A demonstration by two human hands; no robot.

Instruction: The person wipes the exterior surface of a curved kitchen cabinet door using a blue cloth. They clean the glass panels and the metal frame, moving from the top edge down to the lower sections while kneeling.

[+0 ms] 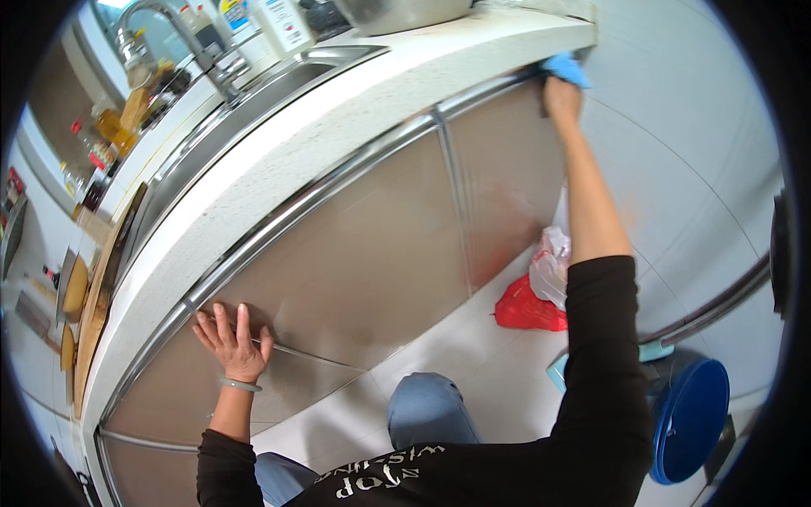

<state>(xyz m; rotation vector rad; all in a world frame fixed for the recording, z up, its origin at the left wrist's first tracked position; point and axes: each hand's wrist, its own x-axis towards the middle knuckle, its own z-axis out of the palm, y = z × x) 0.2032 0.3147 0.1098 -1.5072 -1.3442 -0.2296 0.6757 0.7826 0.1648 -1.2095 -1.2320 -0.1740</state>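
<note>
A light blue cloth [566, 68] is in my right hand [562, 101], which reaches to the far right end of the cabinet front, just under the countertop edge. Part of the cloth is hidden by the fingers. Spread against the beige glossy cabinet doors [361, 241], my left hand [236, 345] has its fingers apart and holds nothing. It lies over the seam between two doors, below a metal trim strip [304, 203]. A pale bangle [241, 385] circles the left wrist.
The white countertop [241, 184] overhangs the doors and carries a steel sink [266, 104], a faucet [209, 63] and a metal basin [405, 12]. On the floor at right are a red plastic bag [529, 307], a whitish bag [550, 266] and a blue bucket [690, 421]. Tiled wall [671, 127] bounds the right.
</note>
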